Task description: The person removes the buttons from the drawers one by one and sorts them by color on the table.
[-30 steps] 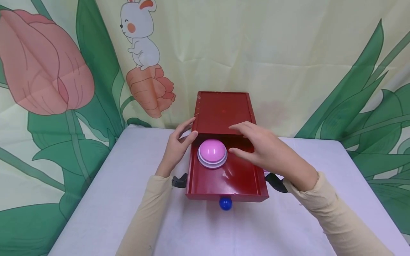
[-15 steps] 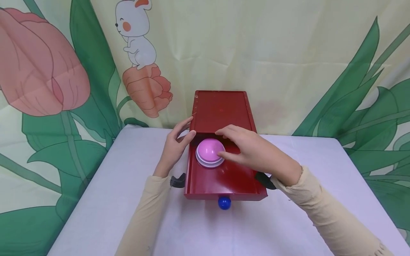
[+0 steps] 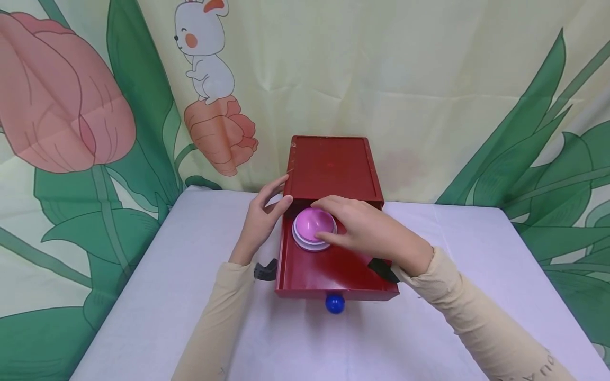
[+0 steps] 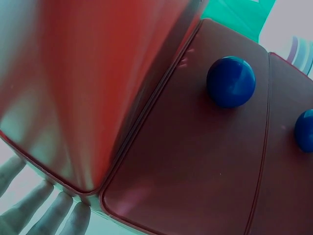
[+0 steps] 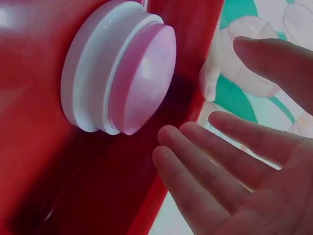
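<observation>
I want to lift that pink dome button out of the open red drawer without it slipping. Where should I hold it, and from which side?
Probably from above, fingers and thumb pinching opposite sides of the white base ring. The pink dome button is smooth and rounded on top, so a hold there may slide; the ring has a stepped edge. It sits near the back of the drawer, so come in from the open front, as the right hand does.

Open drawer [image 3: 333, 270] offered bare floor in front of pink button [image 3: 312, 225]. Cabinet's front edge [image 3: 333, 198] overhung behind the button; drawer walls closed both sides. Left hand [image 3: 261, 217] blocked the left flank.
</observation>
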The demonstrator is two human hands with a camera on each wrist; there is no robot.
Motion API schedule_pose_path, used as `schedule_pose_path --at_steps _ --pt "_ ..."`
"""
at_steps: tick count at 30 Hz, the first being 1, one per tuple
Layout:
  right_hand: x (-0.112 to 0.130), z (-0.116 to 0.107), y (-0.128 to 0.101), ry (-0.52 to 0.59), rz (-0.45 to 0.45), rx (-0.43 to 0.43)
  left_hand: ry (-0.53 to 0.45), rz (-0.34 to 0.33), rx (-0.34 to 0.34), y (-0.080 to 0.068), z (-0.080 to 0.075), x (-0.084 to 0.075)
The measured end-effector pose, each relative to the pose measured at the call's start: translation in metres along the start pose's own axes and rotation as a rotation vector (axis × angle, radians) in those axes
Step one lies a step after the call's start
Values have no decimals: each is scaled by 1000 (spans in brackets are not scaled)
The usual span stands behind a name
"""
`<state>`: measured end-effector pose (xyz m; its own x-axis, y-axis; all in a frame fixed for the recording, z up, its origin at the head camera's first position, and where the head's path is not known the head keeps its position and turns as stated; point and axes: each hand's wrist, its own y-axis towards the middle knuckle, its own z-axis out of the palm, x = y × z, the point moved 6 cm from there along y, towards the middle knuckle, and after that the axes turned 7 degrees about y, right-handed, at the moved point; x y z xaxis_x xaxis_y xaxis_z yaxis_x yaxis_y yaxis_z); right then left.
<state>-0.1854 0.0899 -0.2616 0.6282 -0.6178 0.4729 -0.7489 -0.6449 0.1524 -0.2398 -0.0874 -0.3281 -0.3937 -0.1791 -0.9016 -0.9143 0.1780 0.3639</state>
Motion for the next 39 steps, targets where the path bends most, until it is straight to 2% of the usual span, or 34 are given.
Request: schedule_pose_path --at_steps 6,14,21,39 --pt "-4 8 3 -8 16 38 7 3 1 -1 0 -1" --pt "-9 18 7 -54 -11 91 5 9 1 0 0 1" --pt "-15 24 11 -38 -21 124 13 8 2 -1 0 0" --pt "-23 30 19 0 -10 141 14 3 0 0 -1 2"
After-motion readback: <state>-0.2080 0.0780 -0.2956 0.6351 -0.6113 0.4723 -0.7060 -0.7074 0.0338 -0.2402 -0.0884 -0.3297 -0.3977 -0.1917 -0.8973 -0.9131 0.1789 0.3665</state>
